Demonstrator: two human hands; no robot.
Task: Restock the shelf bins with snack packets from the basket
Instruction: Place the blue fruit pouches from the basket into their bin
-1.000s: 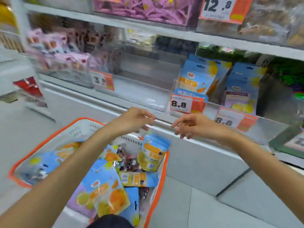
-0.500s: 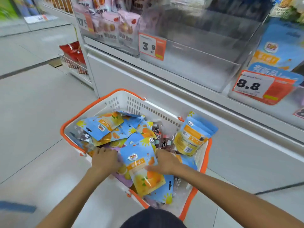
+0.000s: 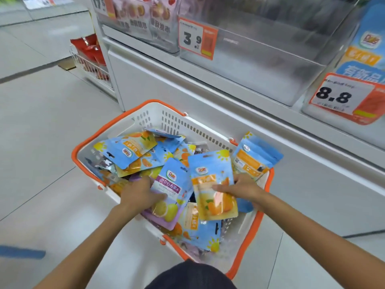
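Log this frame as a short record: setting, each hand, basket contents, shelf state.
setting: shop aisle, basket on the floor below the shelf
left hand: holds a purple-banded packet
right hand: holds an orange-fruit packet
basket contents: many blue snack packets, loosely piled
clear bin: behind the 3.9 price tag, looks empty
neighbouring bin: blue packets behind the 8.8 price tag

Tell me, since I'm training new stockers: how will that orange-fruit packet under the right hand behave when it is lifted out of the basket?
The orange-fruit packet looks like a flat, glossy pouch, so probably light and somewhat floppy, likely to bend if held by one edge. Its shiny film may be slippery against the purple packet beside it. The right hand holds it from the side; in the crowded basket, neighbours might shift.
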